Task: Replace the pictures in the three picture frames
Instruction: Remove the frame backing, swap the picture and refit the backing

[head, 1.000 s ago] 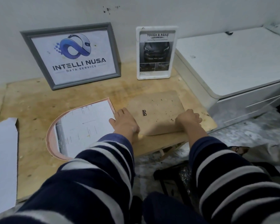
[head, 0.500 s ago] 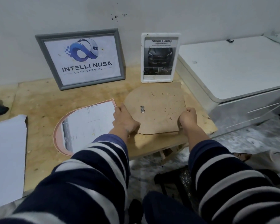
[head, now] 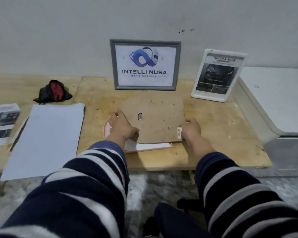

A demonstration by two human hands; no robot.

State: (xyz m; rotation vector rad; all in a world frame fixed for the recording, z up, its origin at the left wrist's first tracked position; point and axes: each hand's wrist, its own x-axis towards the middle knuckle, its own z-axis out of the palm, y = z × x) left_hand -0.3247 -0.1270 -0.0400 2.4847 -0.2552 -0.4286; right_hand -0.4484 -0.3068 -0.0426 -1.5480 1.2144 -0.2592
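A brown arch-shaped backing board point(head: 155, 117) with a small metal hanger lies over the pink arch-shaped frame point(head: 107, 127), hiding most of it. My left hand point(head: 122, 126) grips the board's left edge. My right hand point(head: 191, 128) grips its right edge beside a barcode sticker. A white sheet point(head: 148, 146) shows in the frame under the board's near edge. A grey frame point(head: 145, 65) with a logo picture leans on the wall. A white frame point(head: 217, 75) with a car picture leans to its right.
The wooden table point(head: 213, 134) holds a blank white sheet point(head: 46, 138) at the left, a printed sheet point(head: 2, 122) at the far left and a black and red cloth item point(head: 53, 91). A white cabinet point(head: 279, 100) stands at the right.
Both hands have carried the backing board to the left and set it over the pink frame. The view has swung left, bringing the white sheets and cloth item into sight.
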